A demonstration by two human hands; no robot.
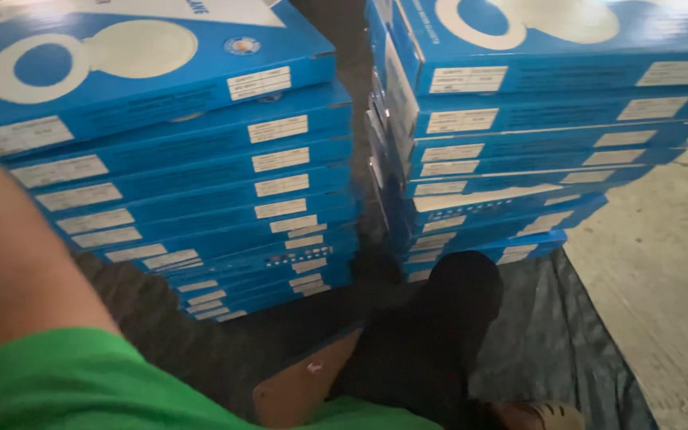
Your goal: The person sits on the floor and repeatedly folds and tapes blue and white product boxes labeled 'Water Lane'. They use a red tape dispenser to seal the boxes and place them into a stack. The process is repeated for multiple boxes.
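1. Hands: neither is in view; only a bare left forearm (9, 263) and green sleeve (81, 382) show, so their state cannot be told.
2. Boxes: two stacks, left stack (193, 191) and right stack (511, 151), stand close together on a dark sheet (559, 342) over the floor (662, 263).
3. Handling advice: lift the top box level with both hands; the left stack leans.
4. Packaging: flat blue boxes, white ring motif on lids, white rectangular labels on their side edges.
5. A brown board (304, 386) lies near a sandalled foot (543, 416).
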